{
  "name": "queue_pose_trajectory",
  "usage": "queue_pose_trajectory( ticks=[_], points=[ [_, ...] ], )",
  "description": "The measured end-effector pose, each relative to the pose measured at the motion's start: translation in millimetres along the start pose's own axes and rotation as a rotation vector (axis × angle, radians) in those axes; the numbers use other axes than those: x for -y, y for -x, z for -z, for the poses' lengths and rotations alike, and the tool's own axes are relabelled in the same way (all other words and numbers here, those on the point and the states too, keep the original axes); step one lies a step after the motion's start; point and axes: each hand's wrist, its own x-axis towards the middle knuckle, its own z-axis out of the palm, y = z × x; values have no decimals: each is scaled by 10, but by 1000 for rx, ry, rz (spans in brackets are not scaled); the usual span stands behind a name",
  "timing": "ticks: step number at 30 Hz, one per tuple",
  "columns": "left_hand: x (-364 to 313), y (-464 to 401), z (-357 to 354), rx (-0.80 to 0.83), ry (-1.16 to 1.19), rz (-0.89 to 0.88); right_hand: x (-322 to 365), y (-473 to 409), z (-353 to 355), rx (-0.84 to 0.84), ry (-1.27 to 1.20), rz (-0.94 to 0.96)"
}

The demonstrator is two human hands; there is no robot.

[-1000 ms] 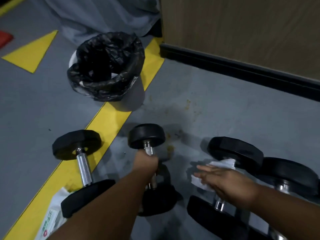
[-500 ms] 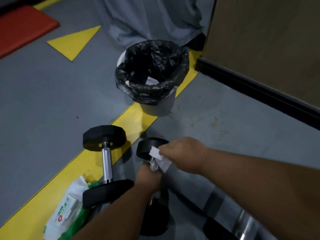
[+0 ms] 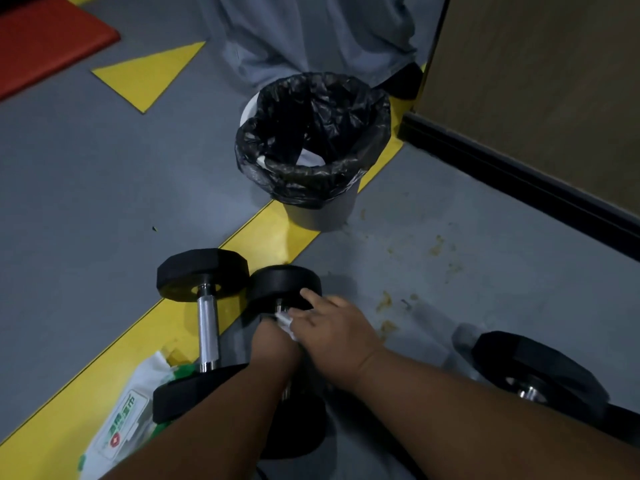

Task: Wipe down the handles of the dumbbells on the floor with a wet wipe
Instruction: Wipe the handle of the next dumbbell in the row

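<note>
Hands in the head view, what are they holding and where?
Left hand grips the middle dumbbell by its handle; right hand presses a wet wipe there.

A white and green label with a small red mark is seen on the wipes pack point(image 3: 119, 426) at lower left; its green characters are too blurred to be read.
</note>
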Motion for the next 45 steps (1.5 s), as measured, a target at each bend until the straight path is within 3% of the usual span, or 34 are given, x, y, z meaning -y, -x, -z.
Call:
queue_pose_trajectory(
  ticks=[3, 6, 9, 10, 12, 14, 16, 18, 20, 23, 26, 33, 37, 42, 45],
  points=[
    [11, 36, 19, -71, -224, -182, 11, 15, -35, -11, -2, 42],
    [-5, 38, -51, -94, 89, -24, 60, -52, 10, 157, 36, 1],
    [-20, 139, -69, -223, 463, 166, 6, -98, 303, 284, -141, -84],
    [-57, 196, -24, -302, 499, 165, -60, -68, 466, 322, -185, -98],
    [-210, 361, 123, -425, 333, 98, -303, 115, 765, 312, -200, -62],
    [-495, 610, 263, -640, 276, -119, -604, 475, 1037, 293, -220, -53],
    [-906, 968, 308, -679, 403, -518, -923, 1033, 1150, 201, -195, -155],
    [-1291, 1258, 185, -408, 396, -932, -1096, 1629, 1167, 122, -138, -292],
    [-1606, 1387, -55, -129, 206, -1192, -1103, 2109, 1171, 59, -147, -367],
    [-1983, 1481, -462, -119, -116, -1380, -991, 2639, 1035, -110, -127, -280],
    [-2140, 1546, -599, -145, -285, -1381, -860, 2994, 726, -135, -128, -189],
    [-2258, 1411, -119, 167, -437, -1499, -949, 3288, 470, -156, -217, -271],
    [-2340, 1360, -23, 341, -456, -1444, -844, 3220, 428, -212, -299, -351],
    [-2378, 1779, -217, 198, -555, -1167, -778, 3156, 238, -250, -316, -478],
    [-2428, 1923, -353, 40, -555, -1060, -672, 3124, 115, -244, -394, -427]
  ],
)
